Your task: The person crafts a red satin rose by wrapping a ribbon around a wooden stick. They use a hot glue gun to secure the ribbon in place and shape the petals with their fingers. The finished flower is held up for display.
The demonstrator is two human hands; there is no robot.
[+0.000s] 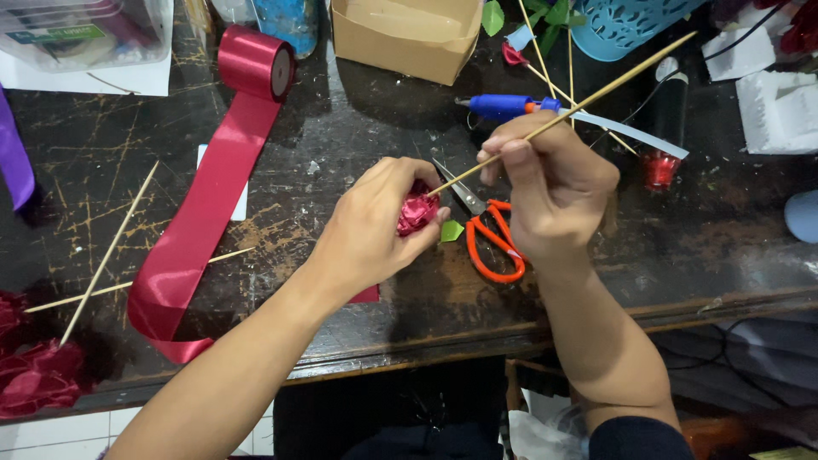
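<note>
**Ribbon rose meets its skewer over a scarred work table**

The left hand (375,226) is curled shut around a small crimson satin ribbon rose (417,210), fingers and thumb wrapped over it so that only part of the folded fabric shows at the fingertips. The rose sits just above the dark wooden table (341,128), near its middle. The right hand (554,183) pinches a long bamboo skewer (596,92) between thumb and fingers — the stick's lower tip touches the rose, and its far end slants up to the right past a turquoise basket (626,30).

Directly under the hands lie orange-handled scissors (492,243), blades pointing up-left, with a small green leaf (452,231) just beside them. Behind the right hand rests a blue-handled tool (504,106), and a pale strip of tape or paper (635,132) runs out to the right.

On the left, a roll of wide crimson ribbon (256,61) stands on edge, its loose tail (200,230) trailing down toward the table's near edge and folding back on itself. Two more bare skewers (111,251) cross beside it — and finished crimson ribbon flowers (34,375) are bunched at the lower left corner. A cardboard box (405,38) sits at the far edge.
</note>
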